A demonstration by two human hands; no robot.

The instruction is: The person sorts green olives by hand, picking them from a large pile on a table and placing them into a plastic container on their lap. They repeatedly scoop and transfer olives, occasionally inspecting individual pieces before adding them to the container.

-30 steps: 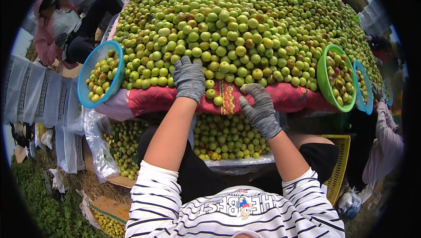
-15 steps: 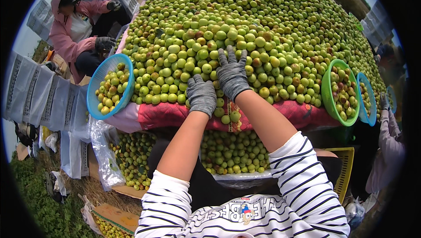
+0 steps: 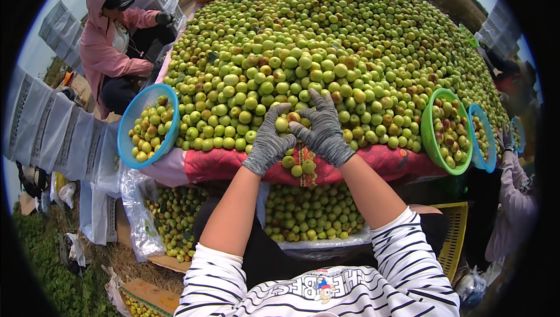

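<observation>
A large mound of green jujubes (image 3: 344, 42), some blushed reddish brown, fills the table. My hands wear grey knit gloves and meet at the mound's near edge. The thumb and fingers of my left hand (image 3: 270, 143) curve round a green jujube (image 3: 282, 125). Close beside it, my right hand (image 3: 325, 133) has its thumb and index finger round a reddish jujube (image 3: 293, 117), its other fingers reaching over the fruit. The thumbs nearly touch. Below them, a few loose jujubes (image 3: 297, 171) rest on the red patterned cloth (image 3: 233, 165).
A blue basket (image 3: 125, 136) of jujubes stands at the left, a green basket (image 3: 430, 127) and a blue one (image 3: 490, 159) at the right. Under the table edge sits a plastic-lined crate of jujubes (image 3: 312, 212). A person in pink (image 3: 102, 48) sits at the left; another works at the right.
My right hand has drawn back toward me from higher on the mound. Both hands have turned inward, closing round jujubes between them. The person in pink has shifted slightly.
</observation>
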